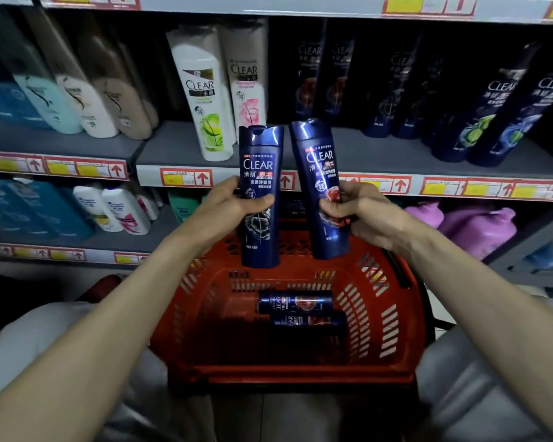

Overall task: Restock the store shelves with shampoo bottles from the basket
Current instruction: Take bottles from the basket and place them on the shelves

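Note:
My left hand (227,205) grips a dark blue CLEAR shampoo bottle (260,161) upright, with a black-and-white picture on its label. My right hand (361,212) holds a second dark blue CLEAR bottle (321,173), tilted slightly left, with a red picture on its label. Both bottles hang above the red plastic basket (380,314), in front of the grey middle shelf (380,151). Two more dark blue bottles (296,302) lie on their sides at the bottom of the basket.
The middle shelf carries white CLEAR bottles (201,90) left of centre and dark blue ones (479,122) at the right, with a gap behind the held bottles. The lower shelf holds white bottles (118,208) and purple jugs (479,228). My knees flank the basket.

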Motion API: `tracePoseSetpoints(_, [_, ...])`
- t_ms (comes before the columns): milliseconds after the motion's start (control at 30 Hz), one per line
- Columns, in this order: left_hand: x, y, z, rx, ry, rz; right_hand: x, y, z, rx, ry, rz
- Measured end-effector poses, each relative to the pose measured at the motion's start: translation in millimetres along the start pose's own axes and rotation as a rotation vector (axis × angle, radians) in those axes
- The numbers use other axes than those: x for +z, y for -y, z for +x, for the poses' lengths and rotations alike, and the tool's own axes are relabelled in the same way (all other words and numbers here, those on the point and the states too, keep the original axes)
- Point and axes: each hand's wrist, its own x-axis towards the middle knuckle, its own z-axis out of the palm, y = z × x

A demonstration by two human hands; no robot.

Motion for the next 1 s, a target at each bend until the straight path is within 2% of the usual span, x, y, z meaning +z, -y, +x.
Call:
tracePoseSetpoints(167, [9.7,-7.3,18.1,0.071,-0.051,-0.079,8.0,5.5,20.9,-0.136,-0.094,0.069])
tracePoseSetpoints(400, [22.6,-28.6,53.4,0.194,-0.098,-0.136,8.8,12.6,36.5,-0.229,-0.223,0.151])
tracePoseSetpoints(700, [34.5,-43.0,87.5,0.211,-0.115,-0.199,-18.3,42.2,63.0,-0.301,-0.429,-0.007])
tracePoseSetpoints(1000, [33.6,-51.0,118.2,0.263,-0.126,-0.317,-45.0,70.2,130.7,-0.356,-0.543,-0.152])
